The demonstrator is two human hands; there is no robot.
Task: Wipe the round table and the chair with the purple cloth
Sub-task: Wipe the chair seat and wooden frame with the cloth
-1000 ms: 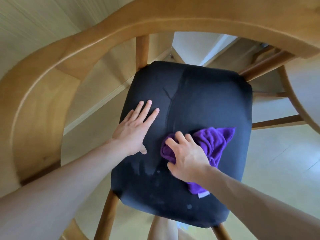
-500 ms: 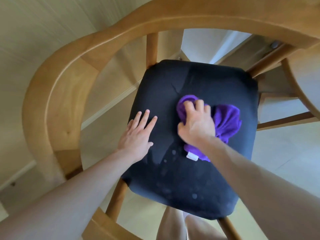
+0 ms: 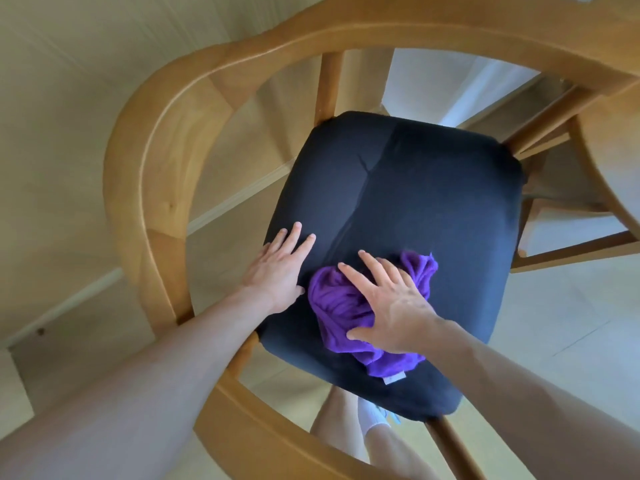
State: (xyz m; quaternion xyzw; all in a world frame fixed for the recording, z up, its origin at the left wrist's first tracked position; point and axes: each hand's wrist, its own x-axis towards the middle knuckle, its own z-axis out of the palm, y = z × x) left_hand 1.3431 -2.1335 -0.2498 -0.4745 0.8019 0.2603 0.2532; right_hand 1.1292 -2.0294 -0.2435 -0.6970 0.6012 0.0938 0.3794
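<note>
Single head-worn view, wide-angle, strong fisheye bend at the edges. Looks steeply down and forward, close over a chair [image 3: 166,168] whose black seat [image 3: 415,188] fills frame centre. Curved wooden backrest arcs across the top and left. Both forearms enter from the bottom corners. Floor [image 3: 561,323] visible lower right, wearer's leg and sock at bottom centre. No second view.
</note>
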